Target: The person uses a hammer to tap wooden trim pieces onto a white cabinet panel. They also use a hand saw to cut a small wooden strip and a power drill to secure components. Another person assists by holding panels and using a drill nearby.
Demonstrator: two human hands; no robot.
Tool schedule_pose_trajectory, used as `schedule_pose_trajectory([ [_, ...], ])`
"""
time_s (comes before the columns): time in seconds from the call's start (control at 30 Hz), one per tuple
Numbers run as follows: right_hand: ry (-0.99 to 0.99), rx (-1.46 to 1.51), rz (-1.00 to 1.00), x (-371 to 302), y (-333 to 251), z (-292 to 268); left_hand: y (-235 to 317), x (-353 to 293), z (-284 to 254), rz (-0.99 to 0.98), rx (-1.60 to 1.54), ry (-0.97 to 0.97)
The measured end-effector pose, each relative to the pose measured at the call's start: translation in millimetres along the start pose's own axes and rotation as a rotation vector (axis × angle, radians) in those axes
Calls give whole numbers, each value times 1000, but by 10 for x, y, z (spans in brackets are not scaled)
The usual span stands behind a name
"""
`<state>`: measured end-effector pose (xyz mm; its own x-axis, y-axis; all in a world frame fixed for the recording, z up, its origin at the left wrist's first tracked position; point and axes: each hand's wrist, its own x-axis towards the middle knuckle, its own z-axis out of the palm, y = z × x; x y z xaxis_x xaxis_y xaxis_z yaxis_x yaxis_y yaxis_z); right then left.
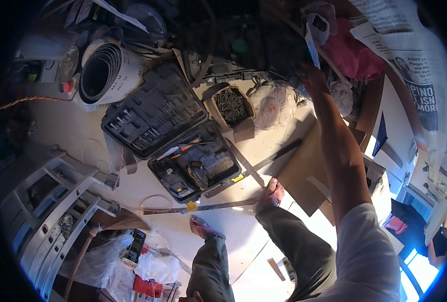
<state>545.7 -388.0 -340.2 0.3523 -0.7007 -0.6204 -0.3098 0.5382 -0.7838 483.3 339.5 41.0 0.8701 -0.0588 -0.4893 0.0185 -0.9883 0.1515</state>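
My right arm stretches far forward on the right side. My right hand (313, 80) is in dark shadow, near a blue-and-white strip (312, 49) and a clear plastic bag (320, 24); its fingers are too dark to read. Only a little of my left hand (193, 298) shows at the lower edge, by my left leg, with its fingers mostly out of sight. Ahead of my feet an opened black tool case (155, 113) lies on the floor, with bits in its lid and tools in its base. A box of screws or nails (231, 105) stands beside it.
An aluminium ladder (57, 216) lies at left, near a broom (115, 221) and plastic wrapping (100, 261). Rolled white sheeting (114, 73) stands far left. Flat metal bars (218, 205) cross the floor. Cardboard (304, 171) is under my right arm; newspaper (415, 75) hangs at right.
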Motion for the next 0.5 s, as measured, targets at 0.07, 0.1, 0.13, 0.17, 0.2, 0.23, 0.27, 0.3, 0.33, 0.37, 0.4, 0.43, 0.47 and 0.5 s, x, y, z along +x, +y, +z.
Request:
schedule_pose_trajectory([
  [0.07,-45,230,6,-209,-45,27,-26,-17,3,26,49,17],
  [0.1,-59,342,4,-294,-103,-17,-47,-4,15,46,69,20],
  [0.13,-142,414,8,-351,-117,-56,-65,-8,27,48,39,26],
  [0.17,-226,485,12,-402,-134,-94,-83,-11,43,48,9,31],
  [0.2,-307,551,18,-465,-141,-127,-89,-25,50,49,-23,31],
  [0.23,-334,586,21,-513,-128,-128,-78,-40,50,15,-25,29],
  [0.27,-362,620,23,-553,-114,-115,-57,-52,50,-19,-27,27],
  [0.3,-388,653,26,-596,-99,-113,-36,-57,47,-52,-30,24],
  [0.33,-432,698,49,-643,-87,-110,-9,-49,35,-35,-39,20],
  [0.37,-477,743,72,-691,-79,-101,24,-36,18,-18,-49,17],
  [0.4,-521,789,97,-758,-72,-71,36,-32,2,-1,-57,14],
  [0.43,-567,803,117,-813,-79,-30,31,-42,12,5,-68,28],
  [0.47,-615,815,137,-863,-95,19,24,-52,37,11,-79,43],
  [0.5,-660,826,154,-950,-142,65,18,-55,53,20,-94,55],
])
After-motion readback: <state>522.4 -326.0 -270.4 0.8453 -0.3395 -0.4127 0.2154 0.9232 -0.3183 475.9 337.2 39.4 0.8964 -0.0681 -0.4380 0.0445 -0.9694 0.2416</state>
